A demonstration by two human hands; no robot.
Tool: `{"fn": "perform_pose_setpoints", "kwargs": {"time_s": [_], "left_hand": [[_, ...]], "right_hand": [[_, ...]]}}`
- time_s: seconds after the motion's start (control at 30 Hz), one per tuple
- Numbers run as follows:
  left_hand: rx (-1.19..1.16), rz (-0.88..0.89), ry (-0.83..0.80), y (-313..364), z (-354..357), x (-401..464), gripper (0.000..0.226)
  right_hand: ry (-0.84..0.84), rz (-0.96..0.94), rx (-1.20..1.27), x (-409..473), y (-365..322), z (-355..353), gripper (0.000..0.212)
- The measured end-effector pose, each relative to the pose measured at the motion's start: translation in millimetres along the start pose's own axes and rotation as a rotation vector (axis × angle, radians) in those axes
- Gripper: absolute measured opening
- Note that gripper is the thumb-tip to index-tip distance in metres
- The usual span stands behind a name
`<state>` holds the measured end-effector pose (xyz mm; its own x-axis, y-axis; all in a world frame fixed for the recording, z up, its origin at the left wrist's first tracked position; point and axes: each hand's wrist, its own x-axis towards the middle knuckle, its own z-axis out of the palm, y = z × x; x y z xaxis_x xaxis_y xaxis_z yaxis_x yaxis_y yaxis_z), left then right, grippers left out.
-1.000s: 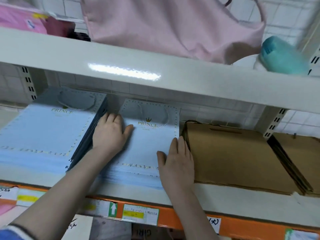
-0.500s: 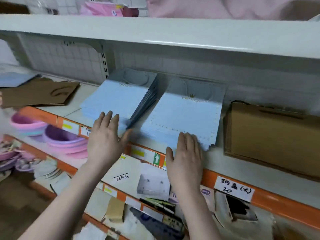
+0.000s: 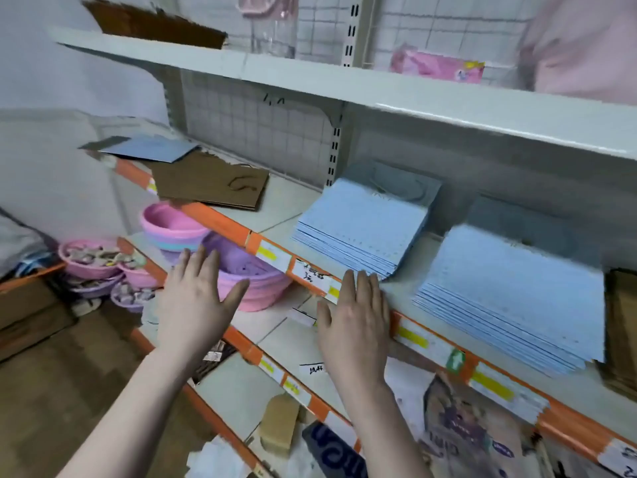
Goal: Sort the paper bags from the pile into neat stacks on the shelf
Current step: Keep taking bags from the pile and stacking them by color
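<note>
Two neat stacks of light blue paper bags lie on the middle shelf (image 3: 282,215): one stack (image 3: 365,222) in the centre, a second stack (image 3: 510,291) to its right. Further left on the same shelf lies a loose pile: a brown paper bag (image 3: 206,182) with a blue bag (image 3: 151,150) partly on top of it. My left hand (image 3: 196,298) hovers with fingers spread, in front of the shelf and below its edge, holding nothing. My right hand (image 3: 355,319) is flat and empty, fingertips at the shelf's orange front edge (image 3: 220,220), just before the central blue stack.
Brown bags (image 3: 620,332) lie at the far right of the shelf. Pink and purple plastic basins (image 3: 175,225) sit on the lower shelf at left. The upper shelf (image 3: 310,84) overhangs, holding a brown bag (image 3: 151,25) and pink items. Printed bags and boxes crowd the bottom shelves.
Both hands have come off the blue stack and drawn back out of the shelf. The view has swung left, bringing the loose brown and blue bags into sight.
</note>
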<state>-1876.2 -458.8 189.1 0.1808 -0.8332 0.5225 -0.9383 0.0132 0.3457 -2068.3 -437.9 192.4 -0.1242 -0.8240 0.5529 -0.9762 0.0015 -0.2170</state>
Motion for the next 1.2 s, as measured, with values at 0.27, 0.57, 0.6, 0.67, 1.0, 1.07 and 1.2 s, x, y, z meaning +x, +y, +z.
{"fn": "perform_pose_setpoints", "kwargs": {"time_s": [0.27,0.57,0.6,0.67,1.0,1.07,1.2], "left_hand": [[0.031,-0.100,0.007,-163.8,-38.5,55.5,0.069],[-0.004,-0.158,0.000,-274.9,-59.0,123.1,0.063],[-0.004,-0.170,-0.009,-283.7,-57.4,131.3,0.064],[0.002,-0.186,-0.023,-300.4,-51.8,148.7,0.065],[0.058,-0.147,-0.060,-388.0,-0.2,297.4,0.062],[0.070,-0.139,-0.080,-400.1,10.7,334.4,0.063],[0.065,-0.125,-0.110,-416.6,31.4,391.6,0.063]], "right_hand": [[-0.031,-0.103,0.066,21.5,-167.8,57.8,0.063],[-0.118,-0.142,0.153,67.7,-283.2,102.1,0.056],[-0.123,-0.147,0.152,75.2,-291.9,110.4,0.056],[-0.111,-0.157,0.161,91.4,-308.4,128.1,0.054],[-0.233,-0.130,0.204,213.6,-406.0,242.2,0.054],[-0.253,-0.132,0.175,245.4,-423.2,260.9,0.055],[-0.283,-0.119,0.132,294.4,-451.1,292.2,0.053]]}}
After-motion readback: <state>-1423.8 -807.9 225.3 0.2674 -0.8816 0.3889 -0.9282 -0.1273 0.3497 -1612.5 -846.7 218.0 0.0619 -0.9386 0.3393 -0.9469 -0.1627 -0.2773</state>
